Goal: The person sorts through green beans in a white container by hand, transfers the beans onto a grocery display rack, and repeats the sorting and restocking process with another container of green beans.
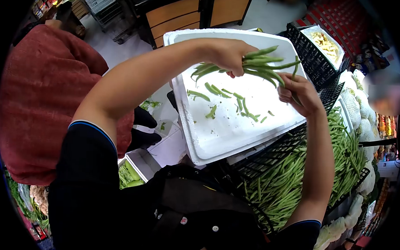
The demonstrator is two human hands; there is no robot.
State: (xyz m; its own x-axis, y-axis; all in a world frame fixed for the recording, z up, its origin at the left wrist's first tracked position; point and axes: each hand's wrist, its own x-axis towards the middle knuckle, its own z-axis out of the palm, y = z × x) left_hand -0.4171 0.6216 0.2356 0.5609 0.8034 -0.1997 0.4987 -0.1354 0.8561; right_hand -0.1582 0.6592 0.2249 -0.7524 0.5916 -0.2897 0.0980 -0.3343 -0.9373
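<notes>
My left hand point(230, 57) is closed around a bunch of green beans point(264, 62), held above the far part of a white tray point(195, 144). Close by on the right, my right hand point(301, 94) pinches a single green bean point(295, 70) near the tray's right rim. The tips of the bunch reach almost to my right fingers; whether they touch I cannot tell. On the tray floor lie several loose bean pieces point(249, 114) and small dark specks.
Below my right arm, a black crate point(269, 156) is heaped with green beans point(279, 185). A black basket with a white box of pale yellow produce point(325, 44) stands at the back right. On the left is a person in a red top point(46, 102); netted white produce point(361, 104) lines the right.
</notes>
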